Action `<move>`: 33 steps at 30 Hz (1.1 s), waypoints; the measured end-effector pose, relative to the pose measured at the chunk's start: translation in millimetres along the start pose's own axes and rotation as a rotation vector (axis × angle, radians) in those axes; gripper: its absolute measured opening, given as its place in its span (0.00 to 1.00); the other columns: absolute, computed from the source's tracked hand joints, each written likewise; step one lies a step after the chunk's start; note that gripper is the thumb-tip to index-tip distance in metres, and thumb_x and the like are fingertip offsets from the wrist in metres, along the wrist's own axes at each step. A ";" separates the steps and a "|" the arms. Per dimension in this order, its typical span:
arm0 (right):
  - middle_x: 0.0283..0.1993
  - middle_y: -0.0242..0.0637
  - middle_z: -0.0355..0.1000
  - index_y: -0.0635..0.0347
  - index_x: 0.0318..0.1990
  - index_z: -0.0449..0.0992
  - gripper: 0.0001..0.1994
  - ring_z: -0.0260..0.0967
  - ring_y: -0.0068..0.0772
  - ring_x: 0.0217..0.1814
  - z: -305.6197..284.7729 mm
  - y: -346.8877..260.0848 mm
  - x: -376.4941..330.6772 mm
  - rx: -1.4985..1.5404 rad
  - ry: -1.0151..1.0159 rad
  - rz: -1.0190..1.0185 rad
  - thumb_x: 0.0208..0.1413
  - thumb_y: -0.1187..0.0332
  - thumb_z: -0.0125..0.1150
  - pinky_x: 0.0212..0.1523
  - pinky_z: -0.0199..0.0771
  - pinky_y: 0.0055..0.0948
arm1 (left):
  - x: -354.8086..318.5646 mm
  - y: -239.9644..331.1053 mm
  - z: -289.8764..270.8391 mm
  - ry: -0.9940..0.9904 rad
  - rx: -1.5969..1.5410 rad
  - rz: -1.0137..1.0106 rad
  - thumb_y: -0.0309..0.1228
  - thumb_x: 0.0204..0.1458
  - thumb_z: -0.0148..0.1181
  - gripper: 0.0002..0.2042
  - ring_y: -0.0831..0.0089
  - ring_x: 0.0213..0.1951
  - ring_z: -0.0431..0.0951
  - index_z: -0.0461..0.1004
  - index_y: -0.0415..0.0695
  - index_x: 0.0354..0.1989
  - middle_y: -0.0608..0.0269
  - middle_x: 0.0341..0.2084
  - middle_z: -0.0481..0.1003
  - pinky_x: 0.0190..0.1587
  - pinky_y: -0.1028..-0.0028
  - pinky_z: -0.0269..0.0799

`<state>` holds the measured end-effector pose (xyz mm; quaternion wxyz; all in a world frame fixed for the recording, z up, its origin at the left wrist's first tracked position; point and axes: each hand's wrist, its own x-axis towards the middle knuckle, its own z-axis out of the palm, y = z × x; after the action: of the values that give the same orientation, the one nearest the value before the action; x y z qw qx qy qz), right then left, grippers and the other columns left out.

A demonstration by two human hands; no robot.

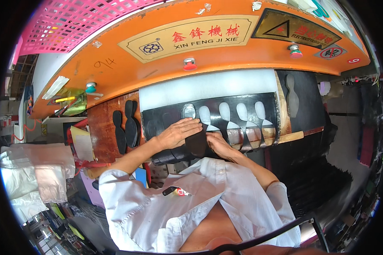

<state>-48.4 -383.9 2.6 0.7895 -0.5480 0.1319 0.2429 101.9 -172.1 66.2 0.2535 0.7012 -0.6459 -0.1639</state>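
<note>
A black sheet (170, 111) with several insole-shaped cut-outs lies over a white cutting board (208, 83). White shows through the holes on the right side of the sheet. My left hand (184, 130) lies across the top of a dark insole-shaped piece (196, 143), fingers stretched out and together. At that piece's right edge, my right hand (220, 145) has its fingers curled, apparently gripping the edge; the fingertips are partly hidden. Above my left fingers a rounded glossy shape (188, 111) shows in the sheet.
Black insoles (132, 127) lie on the brown board at left. A single dark insole (291, 97) rests on a black panel at right. The orange machine beam (157, 72) spans the back, with a red button (190, 64). A pink basket (76, 25) stands at top left.
</note>
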 end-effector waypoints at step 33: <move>0.34 0.51 0.81 0.74 0.47 0.77 0.23 0.81 0.45 0.33 58.7 -43.7 -10.0 -0.674 0.113 -0.217 0.55 0.60 0.74 0.36 0.78 0.40 | -76.1 40.5 15.1 0.450 -0.042 -0.598 0.19 0.50 0.63 0.26 0.48 0.70 0.69 0.75 0.34 0.61 0.47 0.63 0.75 0.71 0.55 0.65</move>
<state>-37.3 -344.0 63.7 0.5771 -0.8010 0.0290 0.1566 51.6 -100.6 69.4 0.3445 0.8720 -0.3370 -0.0858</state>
